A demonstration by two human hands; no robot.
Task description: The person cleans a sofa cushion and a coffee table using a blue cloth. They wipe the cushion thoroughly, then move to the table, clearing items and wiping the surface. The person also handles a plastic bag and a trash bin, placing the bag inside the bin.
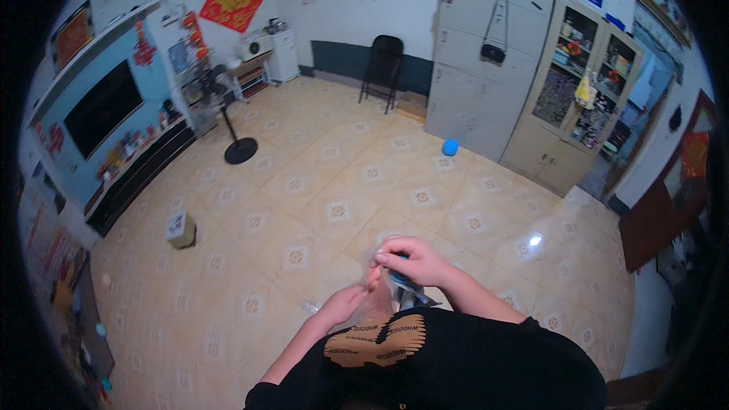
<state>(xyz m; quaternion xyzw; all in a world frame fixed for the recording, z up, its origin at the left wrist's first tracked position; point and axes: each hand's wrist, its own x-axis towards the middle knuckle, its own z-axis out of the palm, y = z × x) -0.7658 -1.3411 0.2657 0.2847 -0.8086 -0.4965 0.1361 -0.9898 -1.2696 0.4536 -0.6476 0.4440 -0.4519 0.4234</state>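
Observation:
Close in front of my chest, a clear plastic bag (377,303) hangs between both hands. My left hand (344,303) pinches its left side with the fingertips. Slightly higher and to the right, my right hand (413,262) grips the bag's upper edge between thumb and fingers. Under the right palm is a dark, shiny packet (407,290) with blue parts; its contents cannot be made out. My black shirt hides the lower end of the bag and packet.
A blue ball (450,147) lies on the tiled floor (339,212) before grey metal cabinets (478,68). A square box-like stool (180,230) and a black pedestal fan (240,150) stand to the left. A black folding chair (383,68) is by the far wall.

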